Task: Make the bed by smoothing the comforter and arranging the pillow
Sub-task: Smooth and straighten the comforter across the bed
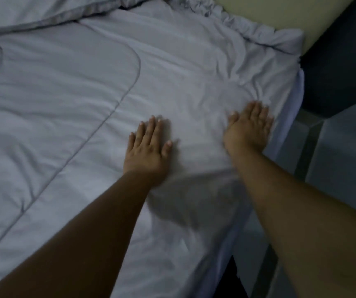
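Note:
A pale grey quilted comforter [76,93] covers the bed and fills most of the view. My left hand [149,147] lies flat on it, palm down, fingers apart. My right hand [248,127] presses flat on the comforter close to the bed's right edge, where the fabric is creased. Neither hand holds anything. At the top left lies a bunched grey fold [33,11]; I cannot tell whether it is the pillow or part of the comforter.
A ruffled hem [248,24] runs along the far right edge of the bed. Beyond it are a cream wall [280,11] and a dark panel [340,61]. Grey tiled floor [344,158] lies to the right of the bed.

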Demonstrator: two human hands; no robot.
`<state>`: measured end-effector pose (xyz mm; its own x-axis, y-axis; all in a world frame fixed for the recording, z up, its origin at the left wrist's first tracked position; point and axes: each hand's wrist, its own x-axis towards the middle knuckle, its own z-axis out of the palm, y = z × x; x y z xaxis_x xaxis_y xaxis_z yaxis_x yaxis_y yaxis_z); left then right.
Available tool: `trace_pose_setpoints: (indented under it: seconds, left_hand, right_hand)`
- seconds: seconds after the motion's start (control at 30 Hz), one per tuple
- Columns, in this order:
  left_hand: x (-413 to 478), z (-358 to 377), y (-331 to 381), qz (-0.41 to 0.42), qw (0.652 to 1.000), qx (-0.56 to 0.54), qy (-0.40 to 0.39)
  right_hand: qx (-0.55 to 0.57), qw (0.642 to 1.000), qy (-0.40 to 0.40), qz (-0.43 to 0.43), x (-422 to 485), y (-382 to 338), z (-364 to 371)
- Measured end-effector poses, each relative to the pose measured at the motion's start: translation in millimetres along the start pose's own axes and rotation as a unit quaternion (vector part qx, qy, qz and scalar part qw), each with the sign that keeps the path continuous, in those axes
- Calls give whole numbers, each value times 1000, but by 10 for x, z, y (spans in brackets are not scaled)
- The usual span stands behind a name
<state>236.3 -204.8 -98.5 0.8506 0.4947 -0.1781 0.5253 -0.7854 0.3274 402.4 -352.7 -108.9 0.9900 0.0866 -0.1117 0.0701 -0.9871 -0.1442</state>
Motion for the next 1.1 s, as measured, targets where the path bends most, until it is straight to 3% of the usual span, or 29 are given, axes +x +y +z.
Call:
trace_pose_setpoints:
  seconds: [0.17, 0.33, 0.43, 0.6, 0.73, 0.93, 1.1]
  left_hand:
    - [-495, 75, -231, -4, 1000, 24, 10]
    - [-822, 176, -405, -12, 999, 42, 2]
    - [-860, 202, -442, -10, 999, 35, 9]
    - [-1044, 120, -506, -13, 1000, 26, 3]
    - [-1278, -12, -727, -17, 999, 28, -4]
    - [-2034, -89, -1244, 4, 1000, 28, 0]
    - [-2697, -162, -1626, 12, 1000, 19, 13]
  right_hand:
    - [68, 987, -5, -142, -1184, -537, 206]
    - [22, 996, 1, -88, -1382, -68, 399]
    - [23, 999, 4, -43, -1415, -197, 325]
    - [69, 985, -16, -155, -2099, -562, 401]
    - [23, 997, -18, -73, -2161, -175, 478]
    - [-30, 999, -25, -17, -2373, 63, 259]
    - [41, 990, 6, -138, -3446, -587, 279]
